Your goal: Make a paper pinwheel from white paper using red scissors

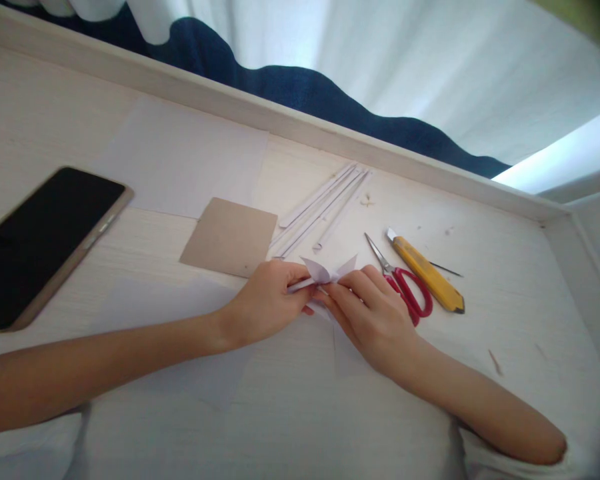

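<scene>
Between my two hands is a folded white paper piece [319, 272] with pointed flaps standing up, like a small pinwheel. My left hand [270, 293] is closed on a thin white paper stick [300, 285] below the flaps. With fingers bent and pressed together, my right hand [373, 310] pinches the paper piece from the right. Fingers hide the lower part of the paper and where it meets the stick. Just right of my right hand lie scissors [414, 293] with red handles, their blades slightly apart.
A yellow utility knife [427, 272] lies beside the scissors, with a thin dark rod [447, 269] behind it. Several rolled paper sticks [325, 207] lie beyond my hands. A square of brown cardboard [233, 237], a white sheet [190, 153] and a phone [50, 243] are leftward. A raised ledge [290, 127] borders the tabletop.
</scene>
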{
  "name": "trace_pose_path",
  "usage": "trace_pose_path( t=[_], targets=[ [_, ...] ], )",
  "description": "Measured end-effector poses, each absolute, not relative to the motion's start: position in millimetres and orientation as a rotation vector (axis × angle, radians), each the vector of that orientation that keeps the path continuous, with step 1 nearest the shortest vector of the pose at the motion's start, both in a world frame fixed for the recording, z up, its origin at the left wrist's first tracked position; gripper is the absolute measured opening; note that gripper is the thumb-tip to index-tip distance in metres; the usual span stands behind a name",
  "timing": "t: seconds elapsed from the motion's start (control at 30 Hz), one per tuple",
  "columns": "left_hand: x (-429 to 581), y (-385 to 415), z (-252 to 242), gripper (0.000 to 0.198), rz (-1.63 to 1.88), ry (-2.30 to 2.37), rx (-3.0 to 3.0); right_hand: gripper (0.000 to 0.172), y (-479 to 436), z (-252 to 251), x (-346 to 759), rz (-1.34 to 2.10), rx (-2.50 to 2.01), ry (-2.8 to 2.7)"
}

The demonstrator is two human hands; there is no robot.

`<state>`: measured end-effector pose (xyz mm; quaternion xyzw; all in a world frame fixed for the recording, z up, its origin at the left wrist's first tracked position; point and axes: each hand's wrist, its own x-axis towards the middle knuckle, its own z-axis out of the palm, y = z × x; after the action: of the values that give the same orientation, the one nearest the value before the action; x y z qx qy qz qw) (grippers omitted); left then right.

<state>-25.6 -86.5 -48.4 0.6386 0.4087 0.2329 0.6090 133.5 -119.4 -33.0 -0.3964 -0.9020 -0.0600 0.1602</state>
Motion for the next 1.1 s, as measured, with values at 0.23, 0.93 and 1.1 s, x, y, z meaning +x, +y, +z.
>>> trace_pose_path(
  t=[0.23, 0.93, 1.1],
  targets=[
    [-27, -86, -51, 0.019, 0.526, 1.002, 1.680, 0.016, -117, -27, 135, -0.192, -1.105, -2.537],
    [-27, -86, -53, 0.017, 0.520, 0.961, 1.578, 0.027, -127, -16, 140, -0.127, -0.992, -2.710],
    [-27, -86, -53, 0.017, 0.540, 0.985, 1.625, 0.028, -125, -17, 139, -0.257, -1.036, -2.712]
  ],
)
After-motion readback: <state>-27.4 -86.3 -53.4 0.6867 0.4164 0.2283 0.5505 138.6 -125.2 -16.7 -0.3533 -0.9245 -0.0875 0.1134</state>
